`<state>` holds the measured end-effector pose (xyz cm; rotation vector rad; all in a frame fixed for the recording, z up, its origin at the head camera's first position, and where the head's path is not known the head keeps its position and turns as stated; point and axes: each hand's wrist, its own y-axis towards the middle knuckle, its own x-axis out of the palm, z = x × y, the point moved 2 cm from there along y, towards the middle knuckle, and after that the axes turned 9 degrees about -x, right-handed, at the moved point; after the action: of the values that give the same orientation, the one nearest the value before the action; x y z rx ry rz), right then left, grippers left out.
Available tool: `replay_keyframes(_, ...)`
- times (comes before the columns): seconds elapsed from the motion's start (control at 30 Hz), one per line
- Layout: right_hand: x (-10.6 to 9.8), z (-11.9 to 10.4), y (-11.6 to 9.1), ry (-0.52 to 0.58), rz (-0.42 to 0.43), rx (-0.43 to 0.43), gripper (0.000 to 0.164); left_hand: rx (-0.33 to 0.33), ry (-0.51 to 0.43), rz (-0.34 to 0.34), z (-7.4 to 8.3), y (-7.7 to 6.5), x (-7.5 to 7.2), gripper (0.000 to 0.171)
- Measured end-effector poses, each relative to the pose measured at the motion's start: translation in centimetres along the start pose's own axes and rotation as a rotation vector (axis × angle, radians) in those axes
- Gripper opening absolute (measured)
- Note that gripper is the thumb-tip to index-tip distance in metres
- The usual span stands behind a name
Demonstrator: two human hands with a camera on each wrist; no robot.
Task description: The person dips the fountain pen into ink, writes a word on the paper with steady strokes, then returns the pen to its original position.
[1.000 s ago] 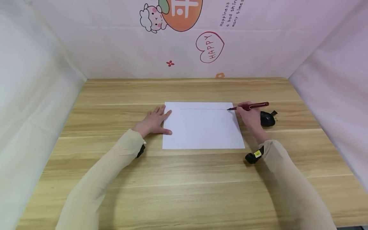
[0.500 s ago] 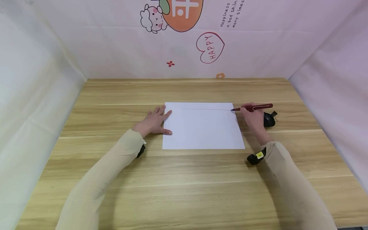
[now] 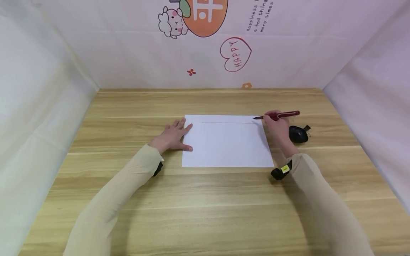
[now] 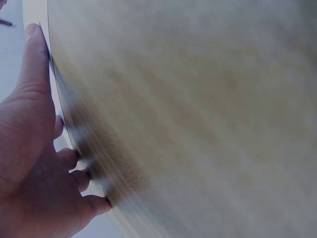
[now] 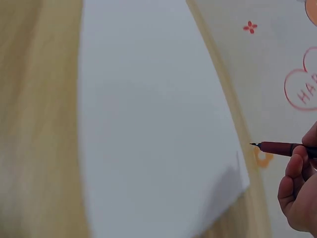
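A white sheet of paper (image 3: 227, 145) lies on the wooden table, with one thin horizontal line (image 3: 229, 123) drawn near its far edge. My left hand (image 3: 171, 137) rests with spread fingers at the paper's left side, thumb and index finger on the sheet. In the left wrist view, the thumb (image 4: 35, 64) lies along the paper's edge. At the upper right corner, my right hand (image 3: 277, 125) pinches a dark red fountain pen (image 3: 288, 114). In the right wrist view, the nib of the fountain pen (image 5: 282, 148) appears lifted off the sheet.
A black rounded object (image 3: 298, 134) with a small tab sits right of my right hand. Black wrist devices (image 3: 279, 173) show at both sleeves. A white printed curtain (image 3: 205, 60) borders the far edge of the wooden table (image 3: 205, 206), and plain white cloth hangs at both sides.
The pen extended the line slightly to the right, then lifted and moved back left above the line's right end. My left hand stays in place on the paper.
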<state>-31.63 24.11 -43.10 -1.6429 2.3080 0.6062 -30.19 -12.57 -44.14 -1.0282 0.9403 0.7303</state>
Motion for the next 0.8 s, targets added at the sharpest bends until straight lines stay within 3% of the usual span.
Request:
replay_keyframes(0.1,2.1,-1.3,0.3,0.037,-0.036,-0.038,0.019,0.003,0.0,-0.001,0.1,0.1,0.2,0.097)
replay_keyframes(0.37,6.8,-3.5,0.5,-0.013,-0.118,-0.108,0.018,-0.003,0.001,-0.003,0.4,0.4,0.6,0.098)
replay_keyframes(0.8,8.9,-3.4,0.4,0.018,-0.126,-0.112,0.019,-0.011,0.006,-0.006,-0.2,0.4,0.2,0.098)
